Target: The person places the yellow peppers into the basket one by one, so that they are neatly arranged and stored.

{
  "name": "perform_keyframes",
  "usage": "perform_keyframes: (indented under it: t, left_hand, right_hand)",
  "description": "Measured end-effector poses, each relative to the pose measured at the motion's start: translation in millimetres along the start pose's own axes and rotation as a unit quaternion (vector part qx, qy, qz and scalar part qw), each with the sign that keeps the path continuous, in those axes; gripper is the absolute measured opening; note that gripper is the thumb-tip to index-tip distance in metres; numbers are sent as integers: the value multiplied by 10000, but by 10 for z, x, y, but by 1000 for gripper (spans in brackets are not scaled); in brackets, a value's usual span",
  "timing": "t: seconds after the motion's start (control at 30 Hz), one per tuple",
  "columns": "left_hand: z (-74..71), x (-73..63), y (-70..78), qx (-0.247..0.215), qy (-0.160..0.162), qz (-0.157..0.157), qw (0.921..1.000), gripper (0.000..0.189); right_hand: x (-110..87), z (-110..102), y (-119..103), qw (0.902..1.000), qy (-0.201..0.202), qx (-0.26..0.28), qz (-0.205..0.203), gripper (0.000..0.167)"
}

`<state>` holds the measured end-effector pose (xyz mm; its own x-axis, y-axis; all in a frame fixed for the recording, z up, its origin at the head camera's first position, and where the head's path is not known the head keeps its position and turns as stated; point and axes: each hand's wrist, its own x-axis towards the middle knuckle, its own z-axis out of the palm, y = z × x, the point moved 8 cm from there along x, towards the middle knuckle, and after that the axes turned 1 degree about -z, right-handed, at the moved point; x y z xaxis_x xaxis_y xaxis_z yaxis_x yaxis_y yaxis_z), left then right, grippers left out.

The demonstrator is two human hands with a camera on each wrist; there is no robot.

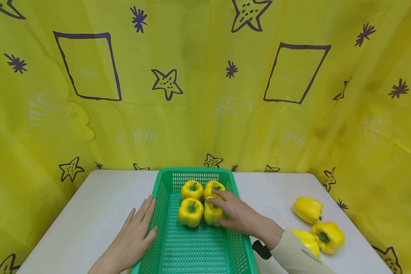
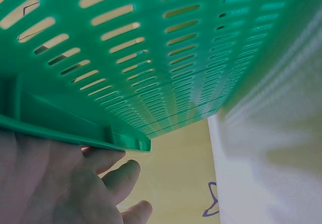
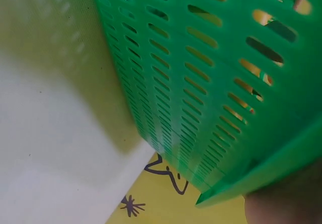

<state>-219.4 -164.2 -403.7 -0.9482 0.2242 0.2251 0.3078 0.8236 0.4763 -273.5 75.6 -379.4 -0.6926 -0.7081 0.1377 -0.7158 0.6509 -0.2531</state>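
Note:
Inside a green plastic basket [image 1: 193,255], several yellow bell peppers stand stem up toward the far end. My right hand [image 1: 241,213] reaches over the basket's right rim. Its fingers and thumb curl round the front right bell pepper [image 1: 211,216], partly hiding it. Beside that one is the front left bell pepper [image 1: 190,215]; behind are another bell pepper [image 1: 191,189] and a partly covered bell pepper [image 1: 213,186]. My left hand [image 1: 133,238] lies along the left rim with fingers extended, touching it. In the left wrist view those fingers [image 2: 123,178] show under the rim.
On the white table [image 1: 89,224], to the right of the basket, lie loose bell peppers: one farther back [image 1: 308,210], one nearer [image 1: 328,236], and one partly behind the right sleeve [image 1: 294,253]. A yellow patterned curtain [image 1: 198,125] encloses the table's back and sides.

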Motion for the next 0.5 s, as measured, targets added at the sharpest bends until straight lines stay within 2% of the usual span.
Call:
perform_keyframes:
  t: [0.23, 0.5]
  left_hand:
    - [0, 7, 6, 25, -56, 4, 10000, 70]
    - [0, 9, 3, 17, -53, 4, 10000, 69]
  right_hand:
    - [-78, -108, 25, 9994, 334, -90, -18, 52]
    - [-220, -289, 106, 9974, 686, -142, 153, 54]
